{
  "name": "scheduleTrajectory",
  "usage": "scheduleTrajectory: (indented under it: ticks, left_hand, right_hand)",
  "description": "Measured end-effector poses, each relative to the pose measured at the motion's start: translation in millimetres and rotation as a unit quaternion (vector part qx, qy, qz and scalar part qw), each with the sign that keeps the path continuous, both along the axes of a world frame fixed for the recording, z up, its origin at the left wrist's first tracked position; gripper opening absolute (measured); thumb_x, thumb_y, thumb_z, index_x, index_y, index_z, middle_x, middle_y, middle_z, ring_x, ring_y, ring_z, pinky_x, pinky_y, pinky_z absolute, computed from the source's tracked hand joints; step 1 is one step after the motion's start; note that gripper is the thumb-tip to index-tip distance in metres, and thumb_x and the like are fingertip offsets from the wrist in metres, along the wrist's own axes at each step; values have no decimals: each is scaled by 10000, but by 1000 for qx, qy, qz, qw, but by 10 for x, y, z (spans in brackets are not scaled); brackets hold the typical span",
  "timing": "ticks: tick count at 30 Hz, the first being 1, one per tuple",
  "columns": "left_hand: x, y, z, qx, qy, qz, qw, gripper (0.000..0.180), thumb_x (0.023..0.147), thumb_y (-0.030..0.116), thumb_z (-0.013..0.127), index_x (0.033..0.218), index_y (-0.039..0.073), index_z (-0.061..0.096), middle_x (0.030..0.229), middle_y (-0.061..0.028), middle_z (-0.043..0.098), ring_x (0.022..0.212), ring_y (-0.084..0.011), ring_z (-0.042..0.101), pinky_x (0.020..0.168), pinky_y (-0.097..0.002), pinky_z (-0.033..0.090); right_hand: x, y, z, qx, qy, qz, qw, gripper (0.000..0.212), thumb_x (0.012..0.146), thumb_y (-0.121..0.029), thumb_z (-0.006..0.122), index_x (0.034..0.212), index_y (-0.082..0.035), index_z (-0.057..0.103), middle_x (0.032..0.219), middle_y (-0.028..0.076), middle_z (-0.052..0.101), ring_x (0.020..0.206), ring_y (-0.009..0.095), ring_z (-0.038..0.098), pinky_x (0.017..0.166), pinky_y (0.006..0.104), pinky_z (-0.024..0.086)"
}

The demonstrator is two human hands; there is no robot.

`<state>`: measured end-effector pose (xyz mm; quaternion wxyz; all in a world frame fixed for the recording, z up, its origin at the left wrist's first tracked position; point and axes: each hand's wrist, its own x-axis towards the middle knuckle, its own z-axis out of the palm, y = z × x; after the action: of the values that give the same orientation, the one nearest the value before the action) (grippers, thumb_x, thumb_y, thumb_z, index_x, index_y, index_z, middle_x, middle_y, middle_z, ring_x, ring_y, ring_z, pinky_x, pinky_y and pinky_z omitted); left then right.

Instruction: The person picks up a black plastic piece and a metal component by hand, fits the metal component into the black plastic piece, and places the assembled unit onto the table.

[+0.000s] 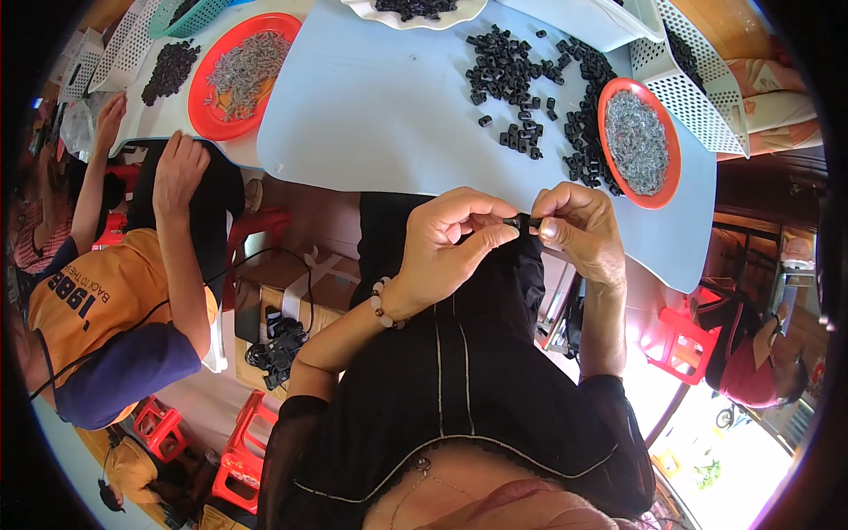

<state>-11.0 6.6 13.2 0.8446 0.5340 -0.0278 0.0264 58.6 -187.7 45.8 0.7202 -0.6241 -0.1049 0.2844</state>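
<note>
My left hand (pixel 464 231) and my right hand (pixel 579 231) meet just off the table's near edge. Thumb and forefinger of each are pinched on a small black part (pixel 523 223), which shows between the fingertips; its exact shape is mostly hidden. On the light blue table (pixel 380 106) beyond lie many loose small black blocks (pixel 508 71), some scattered, some heaped. By the right edge, an orange-red plate (pixel 674 168) holds a pile of small shiny silvery pieces (pixel 638 141), too small to name.
White perforated baskets (pixel 707 110) and a white tray (pixel 601 22) stand at the far right. A scalloped bowl (pixel 442 19) of black parts sits at the far edge. Left, a person in orange (pixel 115 291) sits beside another red plate (pixel 199 97). Red stools (pixel 243 450) stand behind.
</note>
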Motion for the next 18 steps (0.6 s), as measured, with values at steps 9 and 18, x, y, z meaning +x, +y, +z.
scheduleTrajectory:
  ticks: [9, 18]
  left_hand:
    - [-38, -30, 7, 70, -22, 23, 997, 171, 823, -38, 733, 989, -36, 691, 918, -93, 680, 795, -110, 642, 740, -244, 539]
    - [-44, -33, 29, 166, -63, 60, 982, 111, 809, -21, 717, 917, -5, 698, 841, -88, 681, 716, -131, 644, 672, -253, 515]
  right_hand:
    - [10, -43, -21, 10, 37, 50, 998, 210, 829, -110, 788, 926, 42, 680, 829, 72, 690, 764, 98, 646, 714, 219, 529]
    - [25, -42, -41, 10, 32, 79, 996, 172, 823, -80, 780, 880, 42, 673, 800, 77, 680, 755, 108, 637, 708, 237, 523]
